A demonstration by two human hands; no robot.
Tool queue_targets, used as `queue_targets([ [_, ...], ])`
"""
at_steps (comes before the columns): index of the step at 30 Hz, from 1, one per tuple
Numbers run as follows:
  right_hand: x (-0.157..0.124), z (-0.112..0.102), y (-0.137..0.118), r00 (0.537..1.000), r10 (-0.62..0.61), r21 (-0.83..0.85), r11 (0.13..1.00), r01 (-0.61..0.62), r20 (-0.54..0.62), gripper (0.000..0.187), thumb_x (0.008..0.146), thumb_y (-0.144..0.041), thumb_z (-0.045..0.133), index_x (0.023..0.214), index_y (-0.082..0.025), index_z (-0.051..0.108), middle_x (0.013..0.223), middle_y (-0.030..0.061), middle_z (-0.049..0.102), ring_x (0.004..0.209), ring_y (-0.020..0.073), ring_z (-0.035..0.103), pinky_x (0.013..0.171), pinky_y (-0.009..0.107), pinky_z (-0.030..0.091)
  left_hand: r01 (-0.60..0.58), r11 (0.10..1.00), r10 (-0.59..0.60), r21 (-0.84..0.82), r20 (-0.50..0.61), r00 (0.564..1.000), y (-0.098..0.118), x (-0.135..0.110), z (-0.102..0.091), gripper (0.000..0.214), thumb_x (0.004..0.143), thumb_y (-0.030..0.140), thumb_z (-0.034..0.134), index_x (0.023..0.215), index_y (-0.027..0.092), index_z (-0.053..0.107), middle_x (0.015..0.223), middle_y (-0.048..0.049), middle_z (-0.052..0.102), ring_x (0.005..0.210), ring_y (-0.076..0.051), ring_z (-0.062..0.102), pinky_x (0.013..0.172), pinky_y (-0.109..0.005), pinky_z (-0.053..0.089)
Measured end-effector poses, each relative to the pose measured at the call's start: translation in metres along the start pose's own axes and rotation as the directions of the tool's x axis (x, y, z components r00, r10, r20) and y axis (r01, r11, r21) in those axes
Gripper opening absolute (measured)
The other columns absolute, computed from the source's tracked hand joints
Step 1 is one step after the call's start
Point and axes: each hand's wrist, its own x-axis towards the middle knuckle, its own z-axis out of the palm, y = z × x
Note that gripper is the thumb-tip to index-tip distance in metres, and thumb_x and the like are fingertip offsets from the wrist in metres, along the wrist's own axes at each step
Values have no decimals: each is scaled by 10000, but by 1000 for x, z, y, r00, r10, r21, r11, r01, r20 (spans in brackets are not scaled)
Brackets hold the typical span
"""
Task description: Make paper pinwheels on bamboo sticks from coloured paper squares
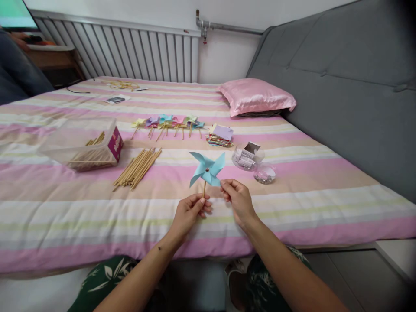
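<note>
A light blue paper pinwheel (208, 169) on a thin wooden stick stands upright over the striped bed (97, 216). My left hand (190, 212) is closed in a pinch on the stick just below the wheel. My right hand (238, 200) pinches the lower right blade tip of the pinwheel. A bundle of loose wooden sticks (138, 168) lies to the left, past my hands. A row of several finished pinwheels (169, 123) in pastel colours lies farther back.
A clear plastic box (81, 145) holding sticks sits at the left. A stack of coloured paper squares (220, 135), a small clear container of paper bits (247, 158) and its lid with pins (264, 174) lie right of centre. A pink pillow (256, 96) rests by the grey headboard (341, 86).
</note>
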Motion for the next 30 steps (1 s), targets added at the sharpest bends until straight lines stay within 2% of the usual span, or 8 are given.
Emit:
queue_targets([
  [7, -5, 3, 2, 996, -18, -79, 997, 26, 92, 208, 679, -357, 689, 685, -158, 629, 562, -41, 528, 478, 67, 391, 475, 210, 318, -6, 1000, 6, -10, 3, 1000, -2, 1, -1, 298, 788, 353, 612, 928, 91, 636, 784, -82, 671, 683, -151, 623, 573, -230, 446],
  [16, -1, 8, 11, 975, -139, -190, 967, 171, 171, 181, 704, -332, 676, 669, -155, 671, 645, 22, 648, 594, 130, 554, 573, 244, 425, -21, 999, 22, -27, 23, 1000, -1, 1, -1, 285, 770, 361, 633, 901, 108, 646, 745, -63, 668, 649, -139, 611, 557, -225, 441],
  [25, -2, 9, 5, 957, -128, -195, 964, 182, 259, 168, 720, -320, 661, 682, -160, 696, 653, 38, 685, 609, 153, 616, 595, 259, 479, -30, 999, 31, -29, 23, 999, -2, 3, -1, 276, 757, 368, 644, 877, 120, 660, 736, -61, 676, 633, -142, 605, 554, -231, 440],
  [30, -1, 9, 4, 962, -126, -225, 957, 182, 241, 168, 704, -326, 678, 674, -164, 711, 629, 35, 687, 586, 155, 625, 585, 260, 492, -35, 999, 36, -21, 38, 999, -3, 2, -2, 279, 768, 367, 636, 880, 114, 669, 743, -72, 677, 631, -139, 600, 553, -226, 439],
])
